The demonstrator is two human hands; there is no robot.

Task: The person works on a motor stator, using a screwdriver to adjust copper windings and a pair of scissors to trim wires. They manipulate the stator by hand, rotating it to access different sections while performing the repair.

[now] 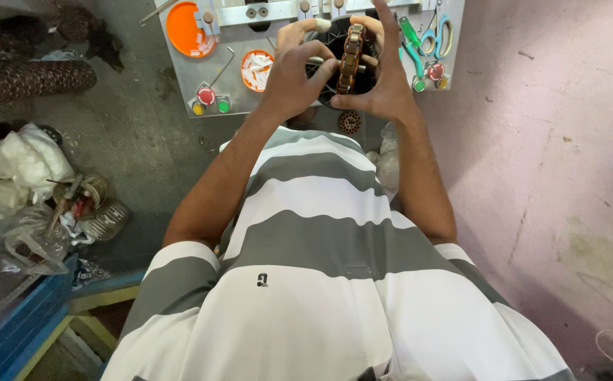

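Both hands, the left hand (294,74) and right hand (384,85), curl their fingers tight around the round brown copper-wound metal ring (351,56) above the grey metal bench (250,92), so hold it steady and upright.

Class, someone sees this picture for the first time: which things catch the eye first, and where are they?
At top centre, the left hand and right hand together hold a brown ring-shaped wound part on edge over a metal work panel. An orange round dish sits at the panel's upper left. The grey-and-white striped shirt fills the lower middle.
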